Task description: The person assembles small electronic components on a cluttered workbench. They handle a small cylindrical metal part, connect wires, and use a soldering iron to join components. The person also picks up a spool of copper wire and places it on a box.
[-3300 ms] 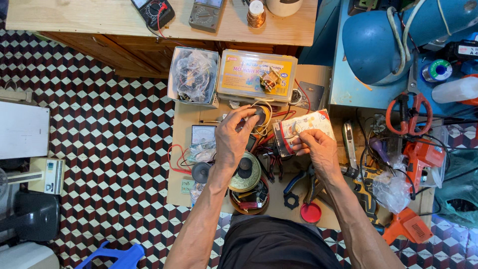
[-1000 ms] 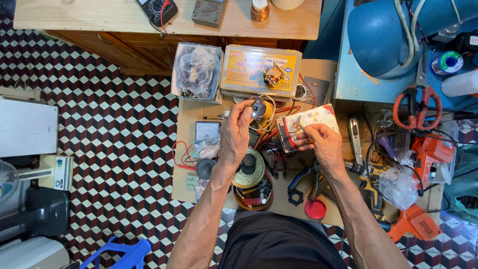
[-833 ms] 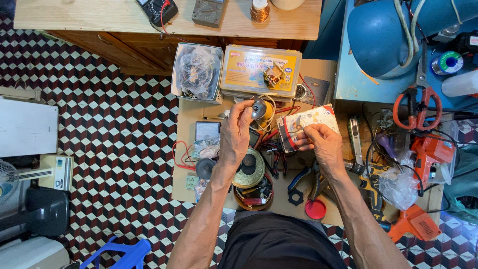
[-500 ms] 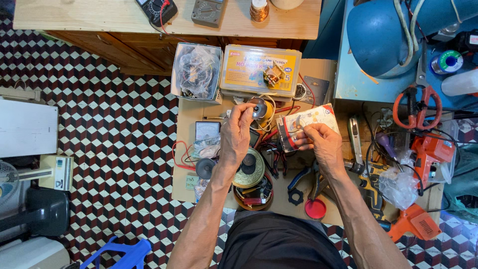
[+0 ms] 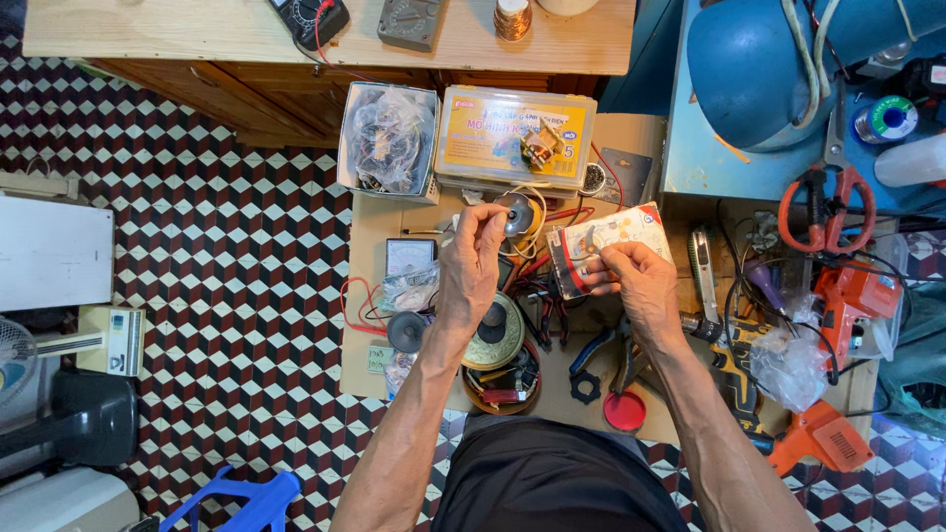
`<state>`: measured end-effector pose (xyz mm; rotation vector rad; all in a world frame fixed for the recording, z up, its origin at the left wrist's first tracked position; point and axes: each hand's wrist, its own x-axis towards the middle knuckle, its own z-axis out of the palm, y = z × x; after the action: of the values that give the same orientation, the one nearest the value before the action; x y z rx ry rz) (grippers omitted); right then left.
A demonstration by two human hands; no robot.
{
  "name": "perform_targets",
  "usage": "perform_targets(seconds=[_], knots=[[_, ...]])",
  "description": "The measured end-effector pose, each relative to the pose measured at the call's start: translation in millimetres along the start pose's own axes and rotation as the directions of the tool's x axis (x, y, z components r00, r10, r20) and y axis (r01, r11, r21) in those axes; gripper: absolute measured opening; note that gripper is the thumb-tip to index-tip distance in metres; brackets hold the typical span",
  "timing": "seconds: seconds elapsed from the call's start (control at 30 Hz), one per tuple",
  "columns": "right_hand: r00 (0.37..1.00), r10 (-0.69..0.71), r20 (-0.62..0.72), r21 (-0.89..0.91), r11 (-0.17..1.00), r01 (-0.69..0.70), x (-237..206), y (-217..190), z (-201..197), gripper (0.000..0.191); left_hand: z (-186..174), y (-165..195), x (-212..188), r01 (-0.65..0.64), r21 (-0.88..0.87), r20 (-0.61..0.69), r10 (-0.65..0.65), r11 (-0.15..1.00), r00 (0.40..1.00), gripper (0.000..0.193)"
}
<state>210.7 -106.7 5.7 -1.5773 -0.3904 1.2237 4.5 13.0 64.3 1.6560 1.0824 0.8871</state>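
My left hand (image 5: 471, 264) pinches a small round grey part (image 5: 515, 214) with thin wires trailing from it, raised above a low cardboard-covered work surface (image 5: 370, 232). My right hand (image 5: 634, 281) grips a flat printed packet (image 5: 609, 242), white with pictures, just right of that part. Beneath my left wrist lies a round brass-coloured speaker (image 5: 496, 333) on a small bowl of parts. A small black speaker (image 5: 407, 331) sits left of it.
A yellow-lidded parts box (image 5: 512, 138) and a clear box of wires (image 5: 387, 140) stand at the back. Pliers (image 5: 599, 347), a red lid (image 5: 624, 410), a utility knife (image 5: 706, 272), an orange drill (image 5: 818, 443) and red scissors (image 5: 826, 207) lie to the right. A wooden desk (image 5: 325, 39) stands behind.
My left hand has shifted slightly, turning the small round part between its fingertips. The right hand still holds the packet in the same place.
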Motion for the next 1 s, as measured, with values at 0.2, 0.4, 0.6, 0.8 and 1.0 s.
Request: perform_targets(seconds=[0.2, 0.4, 0.6, 0.8, 1.0], knots=[[1.0, -0.002, 0.002, -0.005, 1.0, 0.002, 0.9, 2.0, -0.2, 0.022, -0.4, 6.1, 1.5, 0.119, 0.098, 0.054, -0.125, 0.988, 0.991, 0.025], [0.999, 0.049, 0.015, 0.097, 0.994, -0.05, -1.6, -9.7, 1.7, 0.021, 4.0, 7.5, 4.6, 0.007, 0.035, 0.062, -0.009, 0.999, 0.998, 0.024], [0.993, -0.02, 0.118, 0.207, 0.978, -0.005, -5.3, -42.4, 28.9, 0.02, 1.3, 12.4, 4.4, 0.085, 0.064, 0.081, -0.09, 0.994, 0.993, 0.03], [0.969, -0.103, 0.226, 0.218, 0.974, 0.052, 2.6, -73.5, 65.8, 0.017, -6.9, 21.4, 3.1, 0.14, -0.039, 0.099, -0.135, 0.989, 0.986, 0.041], [0.971, -0.072, 0.226, 0.126, 0.991, 0.044, -2.5, -80.1, 76.0, 0.017, -10.6, 19.6, 3.9, 0.191, -0.05, 0.111, -0.185, 0.98, 0.976, 0.042]])
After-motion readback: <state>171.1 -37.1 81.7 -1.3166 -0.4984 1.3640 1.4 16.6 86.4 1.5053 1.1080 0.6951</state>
